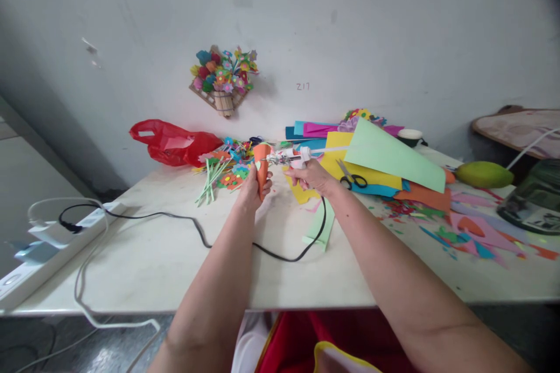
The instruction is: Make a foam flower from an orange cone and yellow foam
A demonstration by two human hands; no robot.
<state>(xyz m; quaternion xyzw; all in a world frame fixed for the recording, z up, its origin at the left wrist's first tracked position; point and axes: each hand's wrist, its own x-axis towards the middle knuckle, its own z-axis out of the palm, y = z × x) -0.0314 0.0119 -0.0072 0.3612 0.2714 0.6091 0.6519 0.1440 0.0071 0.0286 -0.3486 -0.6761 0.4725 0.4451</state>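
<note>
Wrapped round a rolled orange foam cone [262,170], my left hand [252,186] holds it upright above the table. My right hand [311,176] grips a white hot glue gun [301,155], with a clear glue stick [335,150] jutting from its back. The gun's nozzle points left and is at the cone's side; whether it touches cannot be made out. A small pale green bit lies on the cone near my left thumb. From the gun's handle a black cord [286,259] runs left across the table.
Left stands a power strip [56,259] with plugs and cords. Behind my hands are a red plastic bag [175,143], foam flowers [230,180] and green strips [212,180]. To the right lie foam sheets [389,154], black scissors [352,179], scraps [476,233] and a glass jar [534,198].
</note>
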